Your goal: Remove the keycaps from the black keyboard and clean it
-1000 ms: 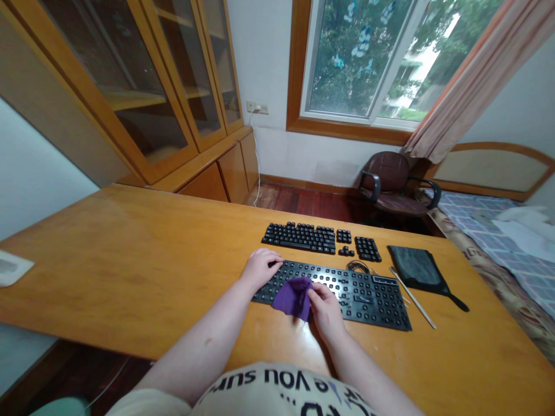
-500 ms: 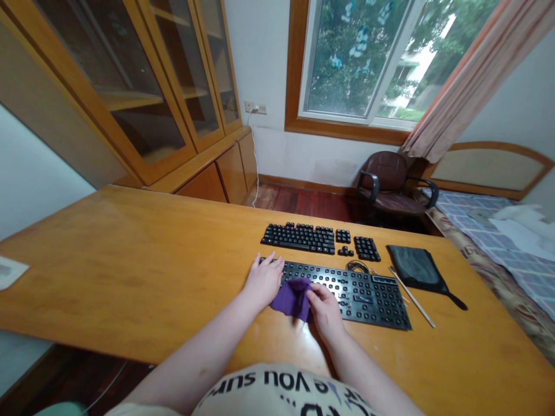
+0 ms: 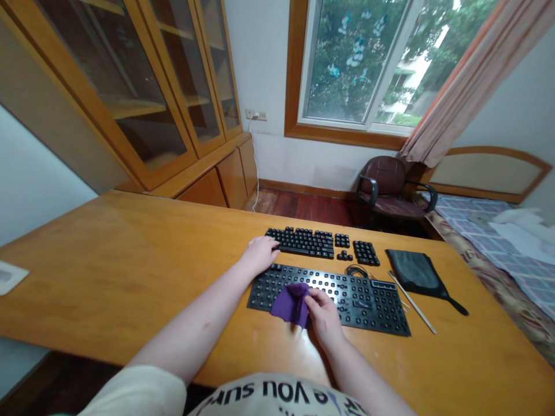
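Note:
A black keyboard base (image 3: 373, 315) with its switches bare lies on the wooden desk. My right hand (image 3: 324, 315) pinches a crumpled purple cloth (image 3: 291, 306) over the front middle of the base. Beyond the base sit loose black keycaps (image 3: 303, 241), laid out in keyboard order. My left hand (image 3: 260, 253) reaches to the left end of these keycaps, thumb and fingers apart, fingertips at the nearest caps. Whether it touches a single cap is too small to tell. One dark cap (image 3: 276, 267) seems to sit at the base's upper left corner.
Right of the base lie a thin white stick (image 3: 414, 303) and a dark drawstring pouch (image 3: 414, 268). A coiled black cable (image 3: 356, 270) rests behind the base. The number-pad keycaps (image 3: 366, 253) stand in their own block. A brown armchair (image 3: 385, 185) is beyond the desk.
My left hand has moved from the upper left of the keyboard base, away from me, to the loose keycaps. My right hand still holds the purple cloth in nearly the same place.

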Demonstrator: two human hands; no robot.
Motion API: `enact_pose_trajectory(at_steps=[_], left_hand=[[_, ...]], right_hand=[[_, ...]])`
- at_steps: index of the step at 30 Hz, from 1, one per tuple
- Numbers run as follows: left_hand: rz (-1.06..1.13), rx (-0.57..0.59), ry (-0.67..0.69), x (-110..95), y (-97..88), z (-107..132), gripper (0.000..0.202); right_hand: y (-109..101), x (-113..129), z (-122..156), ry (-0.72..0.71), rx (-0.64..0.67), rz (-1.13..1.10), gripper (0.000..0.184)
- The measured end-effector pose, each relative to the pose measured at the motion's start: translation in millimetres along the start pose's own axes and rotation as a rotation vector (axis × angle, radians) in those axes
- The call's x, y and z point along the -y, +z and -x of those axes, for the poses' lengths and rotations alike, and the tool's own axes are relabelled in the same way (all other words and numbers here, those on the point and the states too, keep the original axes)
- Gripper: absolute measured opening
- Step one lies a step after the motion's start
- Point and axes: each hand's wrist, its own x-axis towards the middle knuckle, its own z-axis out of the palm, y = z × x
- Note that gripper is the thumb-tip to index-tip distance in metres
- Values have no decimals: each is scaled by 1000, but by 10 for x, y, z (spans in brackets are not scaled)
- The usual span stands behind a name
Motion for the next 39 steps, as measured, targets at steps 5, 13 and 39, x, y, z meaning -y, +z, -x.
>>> enact_pose_trajectory(at_steps=[5,13,39], left_hand=[[-17,22,-84,164,-21,-713,28],[-55,106,-101,139,224,-1272,21],[-76,136,-105,269,309,-1382,21]], right_hand=[[4,-15,-7,-5,-9,-17,26],[2,-55,-13,-5,9,-56,22],[-22,-110,-48,3,25,-83,20]])
